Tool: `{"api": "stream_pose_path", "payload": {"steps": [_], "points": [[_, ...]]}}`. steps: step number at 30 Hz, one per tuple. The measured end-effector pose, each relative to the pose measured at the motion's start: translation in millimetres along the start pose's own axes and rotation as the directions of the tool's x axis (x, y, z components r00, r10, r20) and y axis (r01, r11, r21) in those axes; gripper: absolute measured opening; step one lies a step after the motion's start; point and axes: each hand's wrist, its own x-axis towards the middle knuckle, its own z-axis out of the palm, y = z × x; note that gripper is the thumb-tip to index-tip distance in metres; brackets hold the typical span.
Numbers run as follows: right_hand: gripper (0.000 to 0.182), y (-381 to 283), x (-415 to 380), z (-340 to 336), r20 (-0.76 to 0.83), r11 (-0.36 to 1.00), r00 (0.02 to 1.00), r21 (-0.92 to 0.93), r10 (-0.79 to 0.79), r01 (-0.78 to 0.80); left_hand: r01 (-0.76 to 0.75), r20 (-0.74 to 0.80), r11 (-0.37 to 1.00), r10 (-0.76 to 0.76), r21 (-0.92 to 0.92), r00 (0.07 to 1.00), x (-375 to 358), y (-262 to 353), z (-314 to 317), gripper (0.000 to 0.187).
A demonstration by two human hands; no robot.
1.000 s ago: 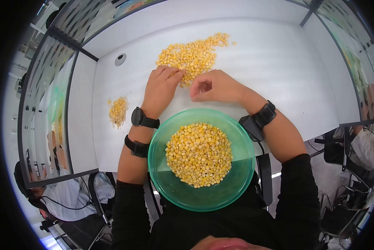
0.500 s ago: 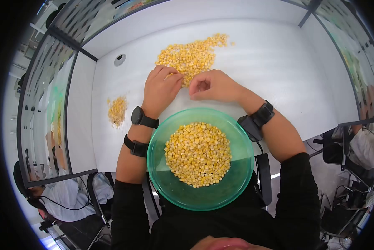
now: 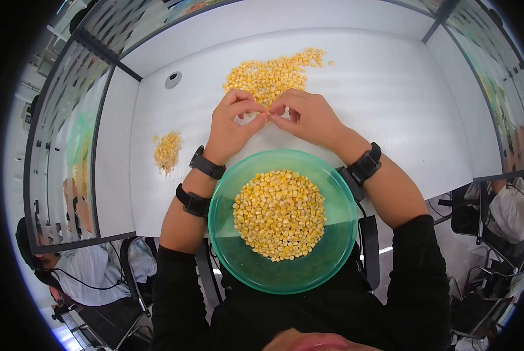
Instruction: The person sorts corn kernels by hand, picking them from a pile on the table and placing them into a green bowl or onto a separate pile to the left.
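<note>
At the near edge of a loose pile of yellow corn kernels (image 3: 266, 76), both my hands meet fingertip to fingertip. My left hand (image 3: 235, 124) is closed in a pinch, thumb against forefinger. My right hand (image 3: 311, 119) pinches from the other side. A tiny yellowish bit, which looks like a corn kernel (image 3: 267, 116), shows between the fingertips, mostly hidden by them. Below the hands a green translucent bowl (image 3: 285, 282) rests at my lap against the table edge, with a heap of corn kernels (image 3: 279, 215) inside.
A small pile of pale corn scraps (image 3: 168, 152) lies on the white table (image 3: 390, 111) to the left. Behind it is a round cable hole (image 3: 173, 80). Low partitions (image 3: 114, 152) enclose the table. Other people sit at both sides, beside chairs.
My right hand has moved up and left, closing its fingertips against those of my left hand. The left hand has shifted slightly right. The view has shifted a little.
</note>
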Motion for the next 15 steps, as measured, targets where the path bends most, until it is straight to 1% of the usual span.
{"api": "stream_pose_path", "payload": {"steps": [1,5,8,11,15], "points": [[0.013,-0.2,-0.2,0.2,-0.003,1.000,1.000,-0.007,-0.014,0.014,0.006,0.009,1.000,-0.006,-0.026,1.000,-0.2,-1.1,-0.3,0.011],[0.013,-2.1,0.7,-0.9,-0.022,0.998,0.998,-0.034,-0.061,0.060,0.026,0.068,0.999,-0.023,-0.038,0.997,-0.6,-2.2,1.5,0.009],[0.015,-0.8,0.2,-0.7,-0.018,0.999,0.999,-0.030,-0.038,0.038,0.015,0.078,0.998,-0.010,-0.063,0.997,-1.3,-5.9,2.7,0.009],[0.018,-3.0,0.4,-1.8,-0.021,0.999,0.999,-0.034,-0.032,0.032,0.053,0.070,0.995,-0.047,-0.087,0.996,-0.9,-4.1,2.4,0.009],[0.023,-3.4,0.9,-3.2,-0.012,0.997,1.000,-0.077,-0.029,0.028,0.105,0.100,0.984,-0.091,-0.142,0.991,-1.6,-4.8,2.6,0.007]]}}
